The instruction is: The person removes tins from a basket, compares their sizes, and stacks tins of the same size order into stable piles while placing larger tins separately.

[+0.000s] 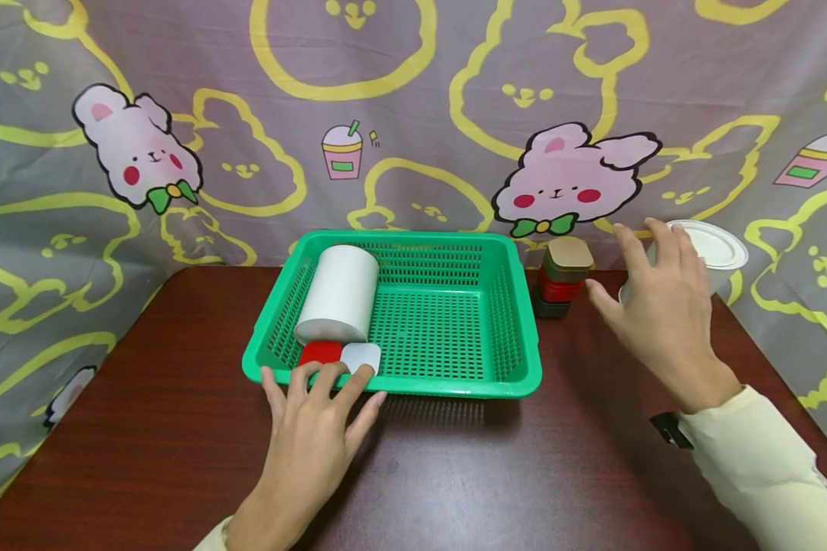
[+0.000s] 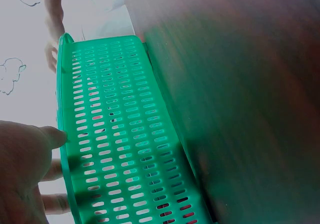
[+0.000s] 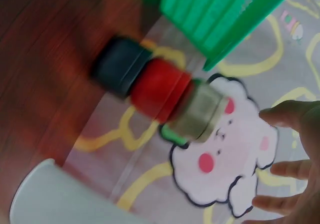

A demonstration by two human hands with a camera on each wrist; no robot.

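My left hand (image 1: 313, 421) holds the near rim of a green plastic basket (image 1: 413, 386), fingers hooked over it and thumb on the outside. In the basket a large white cylinder (image 1: 341, 291) lies on its side. Next to it, by my fingertips, are a red square-topped piece (image 1: 320, 353) and a white one (image 1: 361, 357). With fingers spread and nothing in it, my right hand (image 1: 665, 314) hovers in front of a white lidded tub (image 1: 713, 245), partly covering it. Left of that hand stands a stack of small square-topped containers (image 1: 563, 277), tan, red and dark.
The dark red-brown wooden table (image 1: 110, 428) carries everything. A patterned cloth (image 1: 413, 138) with cartoon rabbits hangs right behind the basket, the stack and the tub. In the right wrist view, the stack (image 3: 160, 89) stands between the basket (image 3: 225, 24) and the tub (image 3: 60, 199).
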